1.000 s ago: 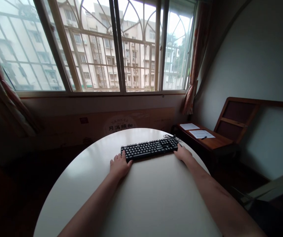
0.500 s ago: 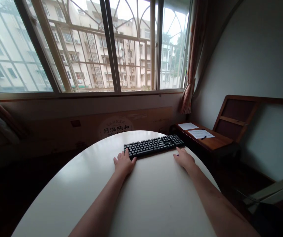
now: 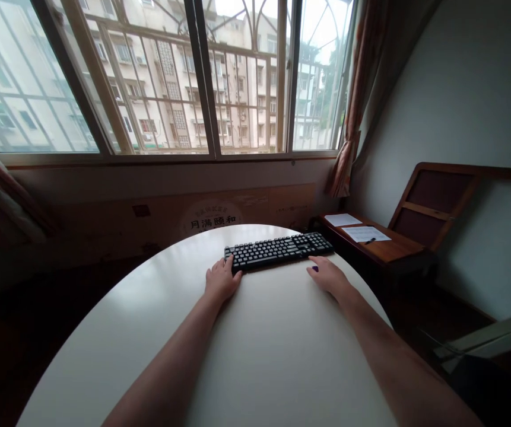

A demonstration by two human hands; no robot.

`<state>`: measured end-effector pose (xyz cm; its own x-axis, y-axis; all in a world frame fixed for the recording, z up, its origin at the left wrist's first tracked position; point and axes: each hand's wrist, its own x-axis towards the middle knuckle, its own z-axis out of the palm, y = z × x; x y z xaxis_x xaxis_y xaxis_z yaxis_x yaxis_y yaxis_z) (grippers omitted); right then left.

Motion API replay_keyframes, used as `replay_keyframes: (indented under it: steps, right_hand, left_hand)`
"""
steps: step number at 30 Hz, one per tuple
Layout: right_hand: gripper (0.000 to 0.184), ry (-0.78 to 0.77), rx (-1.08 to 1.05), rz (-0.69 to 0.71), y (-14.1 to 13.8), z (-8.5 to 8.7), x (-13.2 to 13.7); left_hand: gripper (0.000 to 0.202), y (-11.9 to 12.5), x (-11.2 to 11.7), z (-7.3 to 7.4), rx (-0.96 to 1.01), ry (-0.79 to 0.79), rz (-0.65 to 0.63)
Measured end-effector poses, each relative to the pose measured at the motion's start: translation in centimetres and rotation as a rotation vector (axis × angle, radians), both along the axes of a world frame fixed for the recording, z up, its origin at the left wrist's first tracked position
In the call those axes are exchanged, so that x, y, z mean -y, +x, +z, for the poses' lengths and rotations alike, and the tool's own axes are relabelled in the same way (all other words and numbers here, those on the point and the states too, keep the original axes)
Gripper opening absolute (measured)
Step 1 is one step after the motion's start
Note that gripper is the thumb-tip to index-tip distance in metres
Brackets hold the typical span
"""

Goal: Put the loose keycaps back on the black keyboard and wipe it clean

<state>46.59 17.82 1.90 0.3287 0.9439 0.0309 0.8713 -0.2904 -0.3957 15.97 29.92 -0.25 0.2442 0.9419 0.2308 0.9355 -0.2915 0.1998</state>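
Observation:
A black keyboard [image 3: 277,251] with pale-lettered keys lies near the far edge of the white round table [image 3: 282,344]. My left hand [image 3: 222,279] is at the keyboard's near left corner, its index finger on the end and its thumb by the front edge. Close to the front edge, toward the right end, is my right hand [image 3: 326,275], palm down with the fingers curled. Under those fingers shows a small dark purple thing [image 3: 315,268]; most of it is hidden, so its kind cannot be made out.
Right of the table stands a low wooden bench [image 3: 397,250] with printed sheets [image 3: 365,233] and a pen [image 3: 370,241] on it. A barred window [image 3: 157,89] fills the far wall, with a curtain [image 3: 346,160] at its right side. Behind the table is a printed cardboard panel [image 3: 246,201].
My right hand has shifted slightly left along the keyboard's front edge. My left hand stays at the left corner, its fingers closer together. The view has tipped down a little.

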Motion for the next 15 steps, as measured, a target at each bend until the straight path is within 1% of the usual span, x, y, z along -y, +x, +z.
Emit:
replay_keyframes:
  steps: [3, 4, 5, 7, 8, 9, 10, 12, 13, 15]
  right_hand:
    - [0.038, 0.041, -0.052, 0.253, -2.3, 2.1, 2.1]
    - [0.035, 0.031, -0.08, 0.346, -3.4, 2.8, 3.1]
    - [0.034, 0.026, -0.118, 0.471, -4.8, 3.5, 4.1]
    - [0.035, 0.046, -0.235, 0.905, -8.1, 4.7, 6.7]
    - [0.035, -0.002, -0.28, 1.096, -9.8, 5.1, 8.1]
    - [0.036, -0.057, -0.289, 1.259, -11.5, 5.3, 9.6]
    - [0.036, -0.101, -0.283, 1.386, -13.1, 5.3, 11.0]
    - [0.038, -0.183, -0.164, 1.548, -15.5, 4.9, 13.5]
    - [0.041, -0.213, -0.091, 1.598, -16.3, 4.6, 14.4]
    - [0.044, -0.236, -0.006, 1.668, -17.3, 3.8, 15.3]
  left_hand:
    - [0.067, 0.1, 0.5, 0.1, 0.034, 0.006, -0.015]
    - [0.067, 0.2, 0.6, 0.1, 0.053, 0.008, -0.013]
    - [0.066, 0.2, 0.6, 0.0, 0.074, 0.008, -0.009]
    - [0.064, 0.3, 0.5, -0.2, 0.12, 0.008, 0.01]
    - [0.062, 0.3, 0.4, -0.4, 0.143, 0.007, 0.02]
    - [0.062, 0.2, 0.3, -0.5, 0.165, 0.009, 0.03]
    - [0.062, 0.2, 0.2, -0.7, 0.186, 0.013, 0.037]
    - [0.061, 0.1, -0.1, -1.0, 0.225, 0.027, 0.047]
    - [0.06, 0.1, -0.3, -1.2, 0.243, 0.035, 0.052]
    - [0.058, 0.0, -0.6, -1.4, 0.276, 0.053, 0.063]
